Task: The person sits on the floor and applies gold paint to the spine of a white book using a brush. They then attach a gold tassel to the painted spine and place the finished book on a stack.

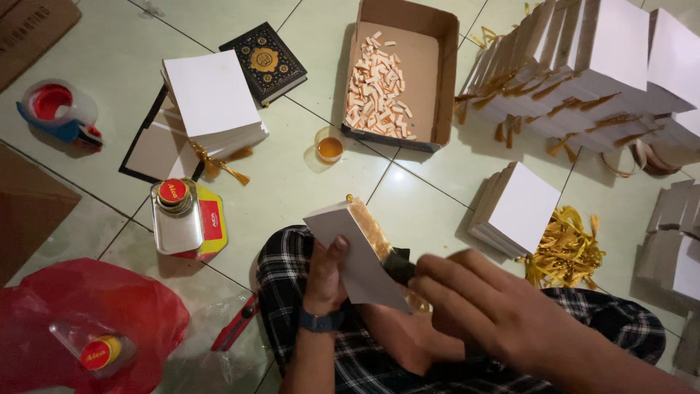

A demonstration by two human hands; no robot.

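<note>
One view only, worn on the head, looking steeply down over the lap onto the tiled floor [292,182]. Close: left hand [326,273] and right hand [481,306] near 6 o'clock, filling the lower frame. Farther out, cardboard tray [437,80] at 12 o'clock, tape dispenser [58,109] at 10 o'clock. No second view sharing the scene.

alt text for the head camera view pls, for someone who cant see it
Seen from above, a seated person's left hand holds a white book block while the right hand works along its spine. On the tiled floor around them lie stacks of white book blocks, a glue tin and gold tassels.
</note>
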